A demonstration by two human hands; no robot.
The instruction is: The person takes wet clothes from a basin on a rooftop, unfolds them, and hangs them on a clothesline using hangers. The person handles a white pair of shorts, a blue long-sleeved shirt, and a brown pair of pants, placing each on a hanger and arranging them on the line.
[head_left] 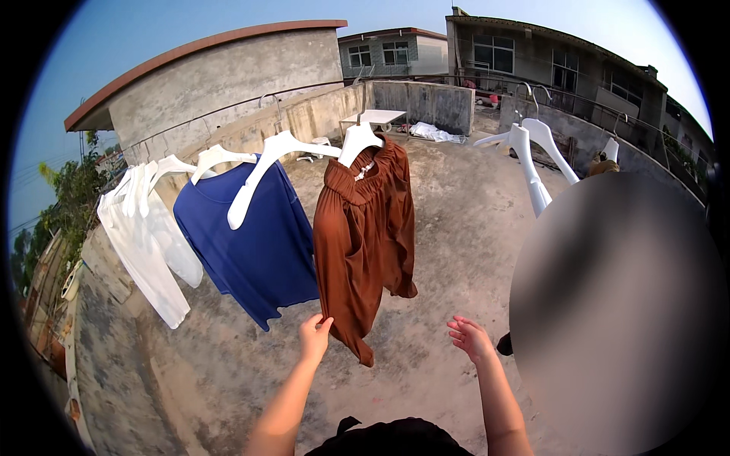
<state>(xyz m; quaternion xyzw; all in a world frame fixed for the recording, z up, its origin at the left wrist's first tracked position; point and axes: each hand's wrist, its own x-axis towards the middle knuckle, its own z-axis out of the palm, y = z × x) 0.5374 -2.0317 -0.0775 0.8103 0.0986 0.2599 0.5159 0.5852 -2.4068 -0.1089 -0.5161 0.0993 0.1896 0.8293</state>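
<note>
A rust-brown long-sleeved blouse [353,235] with a gathered neck hangs in front of me on a white hanger [359,141]. My left hand [313,340] pinches the edge of its lower left side, near the sleeve. Off to the right of the blouse, my right hand [471,340] is held in the air, fingers apart, touching nothing. Left of the blouse hangs a bare white hanger [266,169], and behind that a blue long-sleeved top [247,235] on its own hanger.
White garments [144,243] hang at the far left on a line. Several white hangers [532,156] hang at the right, beside a large blurred grey patch [620,319] that hides what is there. A white table [376,117] stands at the back by a concrete wall [426,102].
</note>
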